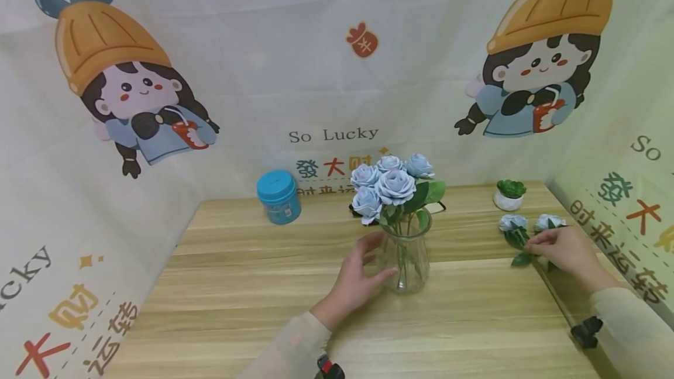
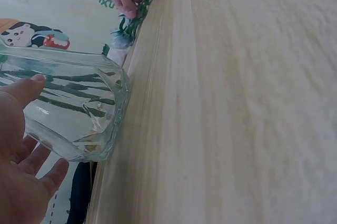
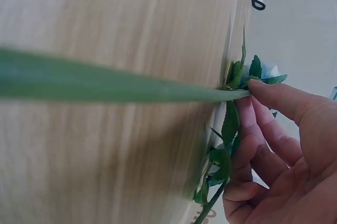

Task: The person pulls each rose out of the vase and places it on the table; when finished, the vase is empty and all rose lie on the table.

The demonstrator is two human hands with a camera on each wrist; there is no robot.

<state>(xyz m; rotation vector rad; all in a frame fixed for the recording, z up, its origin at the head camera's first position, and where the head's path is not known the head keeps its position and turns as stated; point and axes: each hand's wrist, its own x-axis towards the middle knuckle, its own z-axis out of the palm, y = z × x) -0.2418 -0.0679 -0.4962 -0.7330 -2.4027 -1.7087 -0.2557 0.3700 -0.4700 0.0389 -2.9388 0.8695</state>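
A clear glass vase (image 1: 404, 265) stands upright on the wooden table, holding several pale blue roses (image 1: 396, 187) with green leaves. My left hand (image 1: 354, 276) grips the vase from its left side, thumb across the front and fingers around the back. In the left wrist view, green stems (image 2: 79, 97) show through the glass. At the right, my right hand (image 1: 566, 248) pinches the stem (image 3: 174, 92) of a blue rose (image 1: 513, 224) between thumb and fingers, close below its leaves. Another blue rose (image 1: 549, 222) lies beside it, partly hidden by that hand.
A blue lidded tub (image 1: 279, 197) stands at the back left of the table (image 1: 231, 285). A small succulent in a white pot (image 1: 509, 195) sits at the back right. Behind the vase lies a dark-edged object, mostly hidden. Printed cloth (image 1: 253, 75) hangs around the table.
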